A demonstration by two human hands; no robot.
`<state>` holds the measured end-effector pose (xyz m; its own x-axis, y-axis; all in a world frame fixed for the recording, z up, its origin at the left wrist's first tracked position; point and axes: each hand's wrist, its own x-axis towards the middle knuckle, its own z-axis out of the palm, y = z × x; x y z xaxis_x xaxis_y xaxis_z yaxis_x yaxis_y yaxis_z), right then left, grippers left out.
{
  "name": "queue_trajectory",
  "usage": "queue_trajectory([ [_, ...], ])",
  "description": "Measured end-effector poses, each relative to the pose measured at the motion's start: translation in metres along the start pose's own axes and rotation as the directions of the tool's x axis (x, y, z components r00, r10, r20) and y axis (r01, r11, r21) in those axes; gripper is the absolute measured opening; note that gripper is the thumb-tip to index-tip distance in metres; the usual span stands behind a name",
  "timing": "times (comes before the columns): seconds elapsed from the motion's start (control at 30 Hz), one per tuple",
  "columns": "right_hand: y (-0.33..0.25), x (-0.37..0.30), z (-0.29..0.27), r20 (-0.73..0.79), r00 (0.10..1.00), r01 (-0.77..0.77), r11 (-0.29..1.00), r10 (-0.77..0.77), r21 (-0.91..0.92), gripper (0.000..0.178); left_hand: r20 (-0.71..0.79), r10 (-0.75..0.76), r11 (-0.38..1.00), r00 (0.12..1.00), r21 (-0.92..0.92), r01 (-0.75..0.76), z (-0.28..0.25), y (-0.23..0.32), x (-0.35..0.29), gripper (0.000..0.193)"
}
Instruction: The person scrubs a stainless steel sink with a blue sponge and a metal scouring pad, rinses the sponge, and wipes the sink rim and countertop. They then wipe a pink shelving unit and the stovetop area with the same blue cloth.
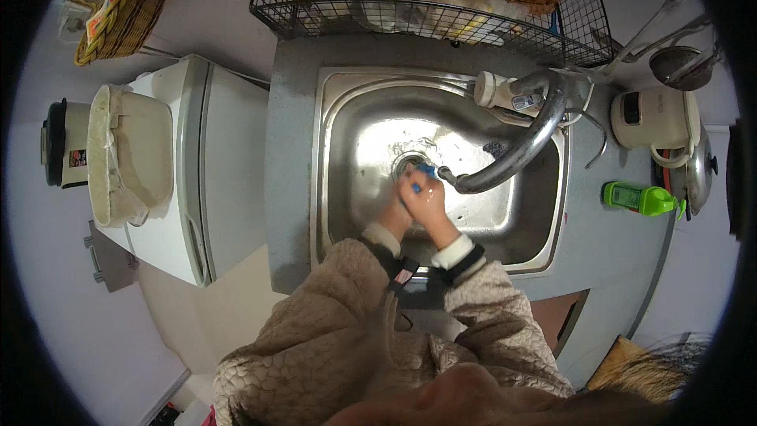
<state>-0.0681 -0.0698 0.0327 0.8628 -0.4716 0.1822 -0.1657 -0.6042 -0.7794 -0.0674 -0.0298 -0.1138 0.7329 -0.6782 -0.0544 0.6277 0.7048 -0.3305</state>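
My two hands are pressed together low in the steel sink [347, 173], over the drain [410, 159]. Between the fingers a small, soft-looking blue thing [426, 170] shows; its kind is too small to make out. My right hand [428, 201] is closed on it and lies partly over my left hand [396, 214]. The left fingers curl in against the same blue thing and are partly hidden. Just right of the hands, the mouth of the curved metal faucet [505, 170] ends close to the fingers. Wet sheen shows on the skin.
Behind the sink stands a black wire basket [426, 16] with several items. On the right counter are a green bottle [640, 199] and a cream electric pot [656, 120]. At the left, a white fridge [229, 166] stands beside the counter, with a cream bin [130, 158] on top.
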Motion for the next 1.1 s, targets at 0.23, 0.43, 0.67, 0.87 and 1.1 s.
queue_trajectory([
  [0.23,0.077,0.048,-0.001,0.068,0.901,-0.429,0.903,0.428,0.0,0.042,-0.69,0.318,0.716,0.65,0.624,0.313,0.1,-0.011,0.01,0.027],
  [0.43,0.06,0.044,0.006,0.154,0.77,-0.627,0.691,0.619,0.359,0.059,-0.693,0.482,0.704,0.536,0.67,0.235,0.109,0.0,0.033,0.029],
  [0.67,0.047,0.032,0.004,0.336,0.922,-0.301,0.901,0.191,0.314,0.03,-0.664,0.319,0.762,0.676,0.604,0.233,0.118,0.007,0.029,0.022],
  [0.87,0.06,0.042,-0.003,0.238,0.858,-0.46,0.473,0.456,0.751,0.025,-0.461,0.171,0.712,0.871,0.669,0.214,0.093,-0.011,0.048,0.035],
  [1.1,0.047,0.036,-0.027,0.43,0.838,-0.475,0.835,0.334,0.277,0.021,-0.654,0.339,0.758,0.676,0.616,0.216,0.121,-0.012,0.043,0.031],
])
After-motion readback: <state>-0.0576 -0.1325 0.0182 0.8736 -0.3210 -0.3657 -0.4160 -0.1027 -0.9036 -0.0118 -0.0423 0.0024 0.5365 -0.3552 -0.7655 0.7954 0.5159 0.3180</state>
